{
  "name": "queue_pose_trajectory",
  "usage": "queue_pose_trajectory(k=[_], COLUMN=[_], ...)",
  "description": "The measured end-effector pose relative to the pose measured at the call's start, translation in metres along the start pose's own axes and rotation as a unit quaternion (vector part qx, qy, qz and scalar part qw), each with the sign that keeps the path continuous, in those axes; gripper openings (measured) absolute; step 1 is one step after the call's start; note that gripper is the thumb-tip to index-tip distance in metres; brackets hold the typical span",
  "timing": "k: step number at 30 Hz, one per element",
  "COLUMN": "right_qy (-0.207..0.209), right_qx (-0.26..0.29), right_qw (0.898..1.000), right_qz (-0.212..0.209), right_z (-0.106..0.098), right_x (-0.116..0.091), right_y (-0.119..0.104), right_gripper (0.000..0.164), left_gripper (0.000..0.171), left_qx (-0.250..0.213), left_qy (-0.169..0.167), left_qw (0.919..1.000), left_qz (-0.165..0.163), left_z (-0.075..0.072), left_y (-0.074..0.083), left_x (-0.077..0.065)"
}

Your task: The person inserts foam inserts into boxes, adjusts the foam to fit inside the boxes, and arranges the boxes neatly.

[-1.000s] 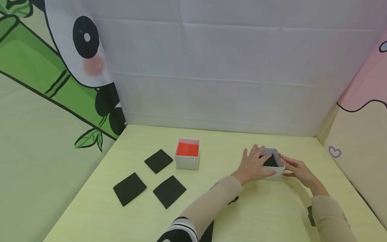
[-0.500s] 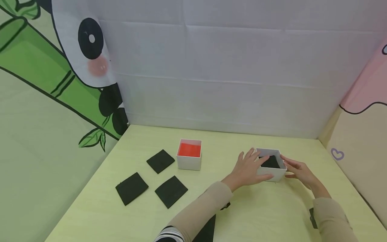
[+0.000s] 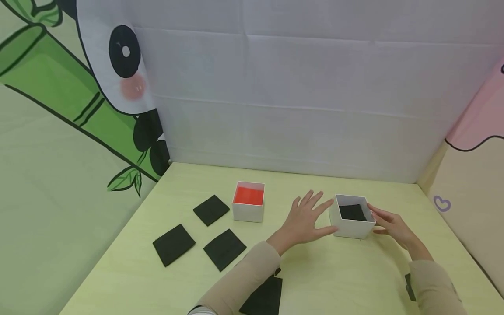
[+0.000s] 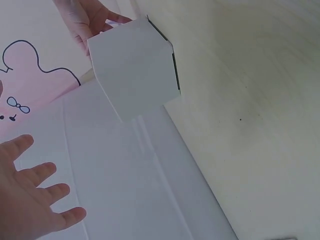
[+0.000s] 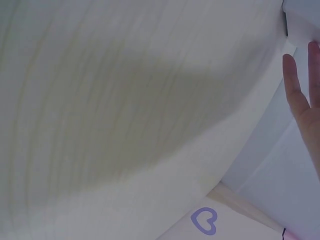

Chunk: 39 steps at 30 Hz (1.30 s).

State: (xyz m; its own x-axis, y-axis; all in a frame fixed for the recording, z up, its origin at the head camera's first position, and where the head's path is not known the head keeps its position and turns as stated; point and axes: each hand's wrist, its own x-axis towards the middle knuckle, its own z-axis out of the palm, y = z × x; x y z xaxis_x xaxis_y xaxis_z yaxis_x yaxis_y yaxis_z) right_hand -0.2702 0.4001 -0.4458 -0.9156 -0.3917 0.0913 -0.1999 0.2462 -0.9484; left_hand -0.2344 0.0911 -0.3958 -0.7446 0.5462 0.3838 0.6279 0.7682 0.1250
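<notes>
A white open-topped box (image 3: 354, 228) stands toward the right of the table, with a black square piece (image 3: 352, 212) lying inside. My right hand (image 3: 395, 225) touches its right wall with extended fingers; the right wrist view catches two of those straight fingers (image 5: 292, 82) by the box's lower edge. To the left of this box, my left hand (image 3: 303, 221) is spread wide and holds nothing. From the left wrist view, its fingers are apart from the box (image 4: 135, 70), and the right hand (image 4: 87, 20) shows at the far side.
Another white box (image 3: 248, 213) with a red piece (image 3: 249, 196) inside stands further left. Three black squares, including one at the back (image 3: 211, 210), lie left of my arm. A larger black piece (image 3: 265, 295) is partly under the left forearm. Printed cloth walls (image 3: 291, 100) border the table.
My left hand has let go of the right-hand box and drawn away leftward, uncovering its near-left corner. The right hand stays at the box's right wall. The head view has shifted slightly.
</notes>
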Motion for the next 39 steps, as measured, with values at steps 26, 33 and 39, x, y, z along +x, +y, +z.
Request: queue_pose_trajectory(k=[26,33,39], right_qy=[-0.007,-0.006,-0.002], right_qx=[0.009,0.013,0.014], right_qw=[1.0,1.0,1.0], right_qz=[-0.014,-0.007,-0.005], right_z=[-0.006,-0.004,-0.003], right_x=[0.001,-0.001,-0.001], right_y=[-0.001,-0.002,-0.003], right_gripper=[0.04,0.04,0.04], left_gripper=[0.066,0.065,0.064], left_qx=[-0.039,-0.047,-0.043], left_qy=[0.016,0.015,0.014], left_qw=[0.9991,0.9988,0.999], left_qz=[-0.001,0.0,-0.002], left_z=[-0.032,-0.032,-0.037], left_y=[-0.035,-0.043,-0.046], left_x=[-0.075,-0.104,-0.126])
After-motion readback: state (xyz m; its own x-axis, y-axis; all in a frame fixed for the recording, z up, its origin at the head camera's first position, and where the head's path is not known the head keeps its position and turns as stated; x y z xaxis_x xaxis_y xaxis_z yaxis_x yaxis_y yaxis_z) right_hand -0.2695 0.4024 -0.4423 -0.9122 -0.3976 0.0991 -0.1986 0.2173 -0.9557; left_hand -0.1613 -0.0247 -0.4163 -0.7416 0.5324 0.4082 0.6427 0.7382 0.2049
